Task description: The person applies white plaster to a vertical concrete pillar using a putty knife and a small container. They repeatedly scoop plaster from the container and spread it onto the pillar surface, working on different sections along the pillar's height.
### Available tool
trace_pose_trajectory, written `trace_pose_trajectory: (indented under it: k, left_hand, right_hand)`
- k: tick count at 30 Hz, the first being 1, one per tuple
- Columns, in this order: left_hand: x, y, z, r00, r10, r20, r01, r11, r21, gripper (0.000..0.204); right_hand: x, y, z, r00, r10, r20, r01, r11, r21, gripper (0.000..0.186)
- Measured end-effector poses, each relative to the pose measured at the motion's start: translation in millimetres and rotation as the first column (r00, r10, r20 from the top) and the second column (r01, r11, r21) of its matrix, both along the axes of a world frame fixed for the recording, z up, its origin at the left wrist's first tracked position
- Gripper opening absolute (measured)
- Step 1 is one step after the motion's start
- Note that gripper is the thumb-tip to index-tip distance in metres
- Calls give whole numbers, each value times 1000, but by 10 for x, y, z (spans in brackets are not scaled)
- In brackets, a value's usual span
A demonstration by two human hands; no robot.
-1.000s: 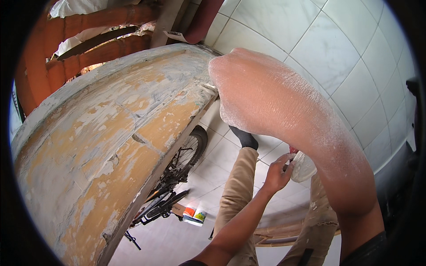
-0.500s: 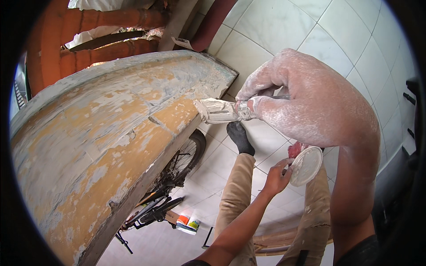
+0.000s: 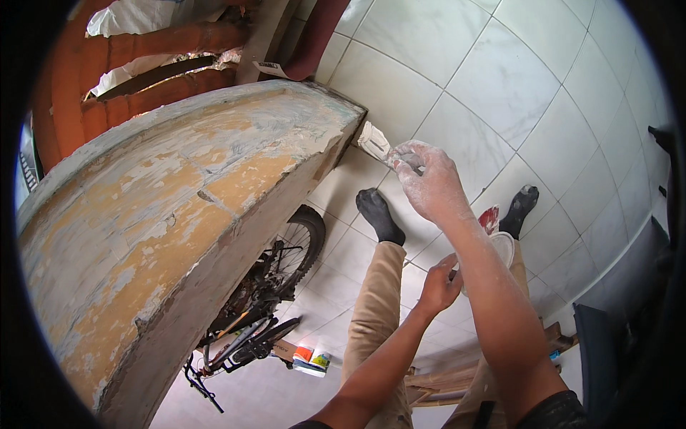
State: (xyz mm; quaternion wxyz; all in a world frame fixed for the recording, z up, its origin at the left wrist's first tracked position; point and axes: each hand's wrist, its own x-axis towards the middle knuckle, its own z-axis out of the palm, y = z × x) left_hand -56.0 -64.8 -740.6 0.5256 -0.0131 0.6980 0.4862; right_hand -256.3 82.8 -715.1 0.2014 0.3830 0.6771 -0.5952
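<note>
Smeared scraper (image 3: 374, 143), pinched in right fingers (image 3: 426, 151), near patchy slab (image 3: 161, 196)

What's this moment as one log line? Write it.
right hand: holding paste-coated flat tool beside worn slab | left hand: holding round whitish tub or lid, partly hidden by right forearm | background: bicycle

Bicycle (image 3: 268, 287), tiled floor (image 3: 486, 86); orange slatted frame (image 3: 164, 44) upper left.
</note>
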Motion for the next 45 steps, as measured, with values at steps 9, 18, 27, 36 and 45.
trace_pose_trajectory:
  k: [9,18,27,36,45]
  left_hand:
    - [92,-84,-3,989,133,-64,-128,989,71,28]
    - [530,-227,-404,968,217,126,-228,970,84,48]
    - [56,36,19,955,202,217,-194,979,-58,35]
    - [-80,90,30,997,8,77,3,989,-150,33]
    - [-99,115,37,987,82,141,-62,988,-140,33]
  right_hand:
    - [-285,-370,-310,989,71,-127,-62,996,69,17]
    - [-362,-418,184,997,36,-63,-39,999,-32,19]
    - [-333,-482,535,995,22,-93,-26,999,-47,14]
    - [-279,-430,999,987,39,-153,-48,997,-55,19]
    - [-121,-360,1585,960,29,-278,-49,997,-64,33]
